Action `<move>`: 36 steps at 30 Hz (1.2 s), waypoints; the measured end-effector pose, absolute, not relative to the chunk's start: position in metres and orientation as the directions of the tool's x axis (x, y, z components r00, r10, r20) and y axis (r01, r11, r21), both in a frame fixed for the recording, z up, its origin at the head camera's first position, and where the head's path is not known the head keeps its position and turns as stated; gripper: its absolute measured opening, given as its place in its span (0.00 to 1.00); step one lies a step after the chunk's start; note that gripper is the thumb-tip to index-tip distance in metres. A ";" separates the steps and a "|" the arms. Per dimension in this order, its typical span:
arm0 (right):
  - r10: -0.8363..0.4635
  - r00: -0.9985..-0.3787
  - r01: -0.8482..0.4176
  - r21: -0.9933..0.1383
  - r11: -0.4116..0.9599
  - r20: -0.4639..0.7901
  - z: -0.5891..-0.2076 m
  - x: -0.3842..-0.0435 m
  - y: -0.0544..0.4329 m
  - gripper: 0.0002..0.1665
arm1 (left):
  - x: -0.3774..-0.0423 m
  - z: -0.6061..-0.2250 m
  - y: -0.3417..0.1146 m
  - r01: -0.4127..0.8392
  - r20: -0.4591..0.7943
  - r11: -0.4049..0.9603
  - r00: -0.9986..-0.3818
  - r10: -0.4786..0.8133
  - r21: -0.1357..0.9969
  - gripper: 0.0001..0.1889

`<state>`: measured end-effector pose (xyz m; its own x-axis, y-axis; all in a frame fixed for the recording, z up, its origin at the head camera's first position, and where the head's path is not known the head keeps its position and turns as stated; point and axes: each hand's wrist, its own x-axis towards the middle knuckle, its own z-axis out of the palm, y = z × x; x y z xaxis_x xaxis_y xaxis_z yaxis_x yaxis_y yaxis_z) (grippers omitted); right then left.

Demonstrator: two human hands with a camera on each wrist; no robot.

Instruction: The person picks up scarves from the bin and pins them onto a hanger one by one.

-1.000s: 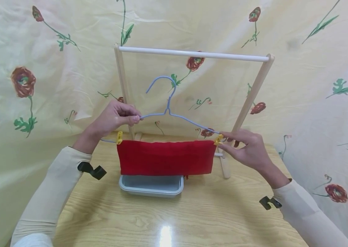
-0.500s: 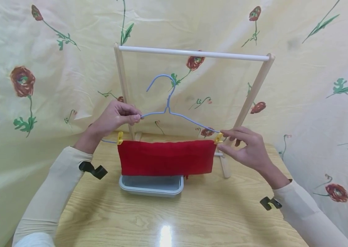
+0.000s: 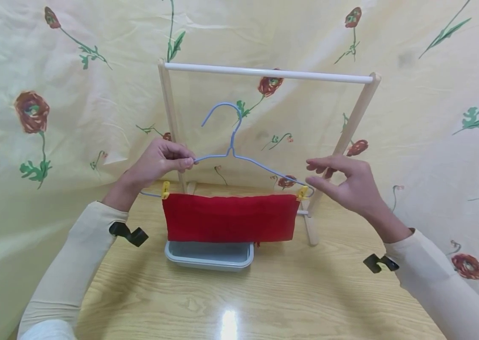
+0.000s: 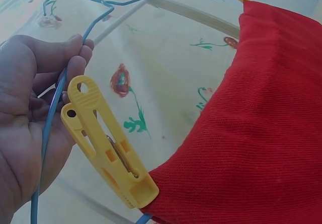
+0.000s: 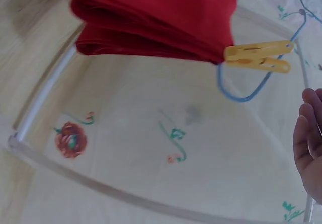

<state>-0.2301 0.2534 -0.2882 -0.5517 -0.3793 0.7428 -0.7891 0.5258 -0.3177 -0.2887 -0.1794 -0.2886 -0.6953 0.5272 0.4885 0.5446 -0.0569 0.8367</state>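
Note:
A blue wire hanger (image 3: pixel 232 141) is held up by my left hand (image 3: pixel 156 163), whose thumb and fingers pinch its left shoulder. Folded red cloth (image 3: pixel 231 218) hangs along the hanger's lower part. One yellow clothespin (image 4: pixel 108 143) clips the cloth's left corner, close to the left palm. Another yellow clothespin (image 5: pixel 259 56) grips the right corner beside the hanger's bent end. My right hand (image 3: pixel 347 182) is just right of that clothespin, apart from it, thumb and fingers spread with nothing between them.
A wooden rack with a white top bar (image 3: pixel 264 72) stands behind the hanger. Under the cloth, a grey-blue plastic basin (image 3: pixel 209 264) sits on the wood-grain table (image 3: pixel 171 302). Floral fabric (image 3: pixel 107 104) covers the background.
My right hand has let go of the right clothespin and moved a little right and up. The clothespin stays on the cloth. My left hand keeps its hold on the hanger.

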 end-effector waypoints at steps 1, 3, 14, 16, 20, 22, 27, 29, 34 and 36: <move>-0.386 -0.566 -0.785 -0.334 0.522 0.728 -0.285 -0.230 0.250 0.25 | -0.289 -0.289 -0.179 0.545 0.492 -0.063 -0.693 0.528 0.836 0.15; -0.397 -0.602 -0.769 -0.370 0.521 0.693 -0.279 -0.231 0.242 0.24 | -0.290 -0.289 -0.179 0.545 0.497 -0.076 -0.688 0.528 0.835 0.16; -0.442 -0.768 -0.640 -0.586 0.497 0.464 -0.263 -0.239 0.203 0.20 | -0.290 -0.291 -0.176 0.549 0.517 -0.116 -0.667 0.537 0.828 0.13; -0.453 -0.789 -0.608 -0.631 0.482 0.415 -0.263 -0.243 0.198 0.20 | -0.290 -0.292 -0.176 0.551 0.518 -0.114 -0.665 0.538 0.826 0.13; -0.476 -0.806 -0.571 -0.671 0.473 0.351 -0.264 -0.249 0.192 0.21 | -0.290 -0.292 -0.176 0.554 0.515 -0.103 -0.667 0.539 0.826 0.13; -0.488 -0.804 -0.572 -0.669 0.476 0.340 -0.266 -0.250 0.190 0.21 | -0.290 -0.292 -0.176 0.554 0.511 -0.098 -0.668 0.541 0.827 0.13; -0.502 -0.794 -0.587 -0.642 0.492 0.342 -0.269 -0.250 0.187 0.19 | -0.291 -0.292 -0.175 0.550 0.504 -0.093 -0.669 0.546 0.830 0.13; -0.505 -0.791 -0.594 -0.633 0.497 0.346 -0.270 -0.251 0.186 0.18 | -0.291 -0.292 -0.175 0.550 0.503 -0.089 -0.671 0.545 0.831 0.14; -0.510 -0.784 -0.606 -0.618 0.501 0.355 -0.272 -0.252 0.182 0.15 | -0.291 -0.293 -0.173 0.545 0.500 -0.090 -0.674 0.543 0.833 0.16; -0.508 -0.784 -0.606 -0.615 0.504 0.356 -0.272 -0.251 0.181 0.14 | -0.291 -0.293 -0.173 0.546 0.499 -0.087 -0.675 0.543 0.833 0.16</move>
